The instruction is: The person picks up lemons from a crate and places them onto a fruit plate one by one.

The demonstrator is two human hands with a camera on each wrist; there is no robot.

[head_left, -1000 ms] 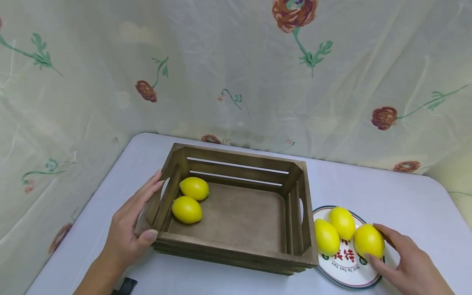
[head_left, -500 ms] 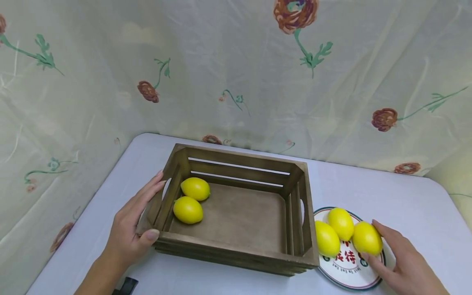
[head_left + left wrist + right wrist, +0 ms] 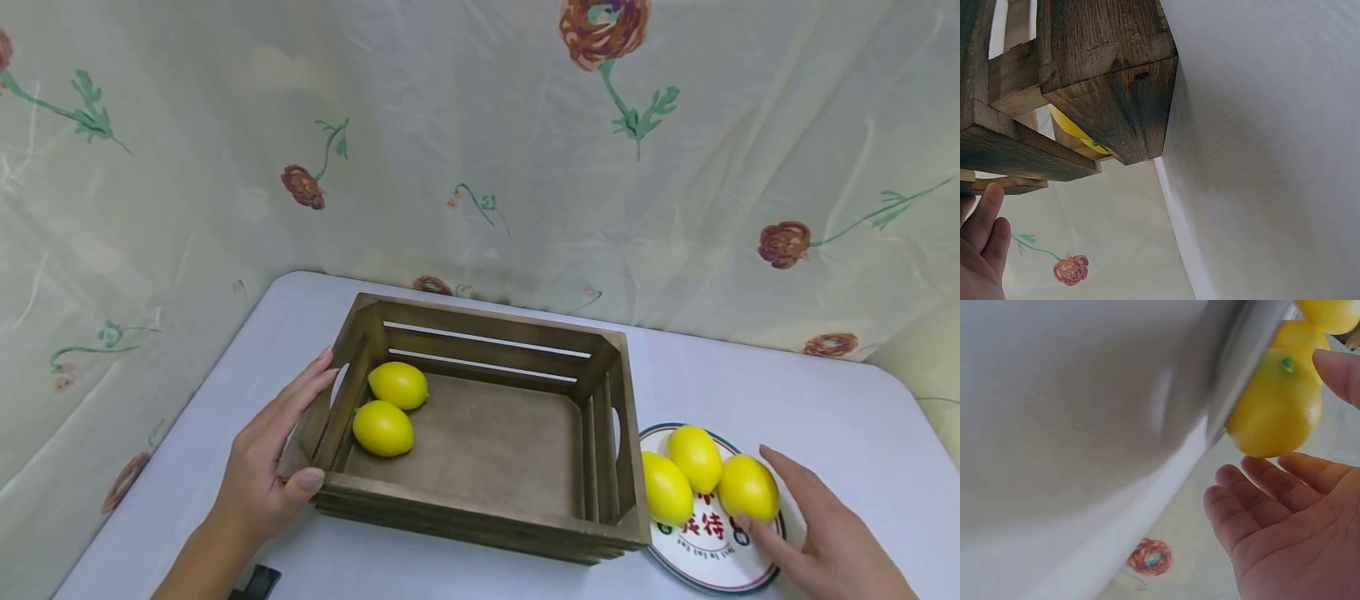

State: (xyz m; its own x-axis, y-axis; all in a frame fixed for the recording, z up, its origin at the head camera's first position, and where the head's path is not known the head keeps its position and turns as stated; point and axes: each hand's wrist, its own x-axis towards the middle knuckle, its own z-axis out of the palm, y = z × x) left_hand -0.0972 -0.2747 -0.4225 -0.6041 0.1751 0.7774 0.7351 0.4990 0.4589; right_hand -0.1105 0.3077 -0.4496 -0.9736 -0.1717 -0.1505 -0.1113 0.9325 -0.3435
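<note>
Two yellow lemons, one farther back (image 3: 399, 385) and one nearer (image 3: 382, 428), lie along the left side of a brown slatted wooden crate (image 3: 480, 504). My left hand (image 3: 258, 467) rests against the crate's left side, fingers extended and thumb at the front left corner. To the right, a white printed plate (image 3: 708, 557) bears three lemons. Around the rightmost lemon (image 3: 748, 490) my right hand (image 3: 832, 529) is spread, thumb in front and fingers on the far right. The right wrist view shows its fingers loosely extended beside that lemon (image 3: 1275, 412); contact is unclear.
All of this stands on a white table (image 3: 787, 392). A pale curtain (image 3: 480, 125) with printed flowers hangs behind and to the left. A small black object (image 3: 257, 582) shows by the left forearm. The plate's left edge is partly hidden by the crate.
The right fingers have eased slightly away from the rightmost lemon, which sits a little farther left on the plate than a second ago. The left hand and crate have stayed put.
</note>
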